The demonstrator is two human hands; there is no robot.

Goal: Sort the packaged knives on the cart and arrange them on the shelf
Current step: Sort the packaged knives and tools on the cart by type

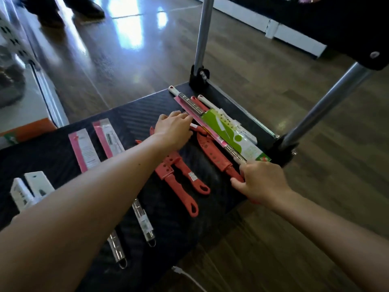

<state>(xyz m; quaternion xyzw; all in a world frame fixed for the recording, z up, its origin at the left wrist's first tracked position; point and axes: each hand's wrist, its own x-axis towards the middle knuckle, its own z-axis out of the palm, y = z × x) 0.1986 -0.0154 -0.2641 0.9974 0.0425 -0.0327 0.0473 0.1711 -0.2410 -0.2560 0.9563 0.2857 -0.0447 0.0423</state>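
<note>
Packaged knives lie spread on the black cart deck (63, 148). A pink-sleeved knife with a steel handle (208, 128) lies diagonally beside a green-and-white packaged knife (227, 131). My left hand (173, 128) reaches across, its straight fingers touching the pink sleeve's edge. My right hand (261, 182) pinches the steel handle's near end at the deck's right edge. Several red knives in red sheaths (181, 175) lie between my arms. Two pink-and-white sleeves (84, 150) lie at the left.
Two white boxes (31, 190) stand at the deck's near left. Steel-handled knives (144, 222) lie under my left forearm. The cart's metal posts (202, 36) rise behind the knives. A person's shoes (84, 9) stand on the glossy floor at top left.
</note>
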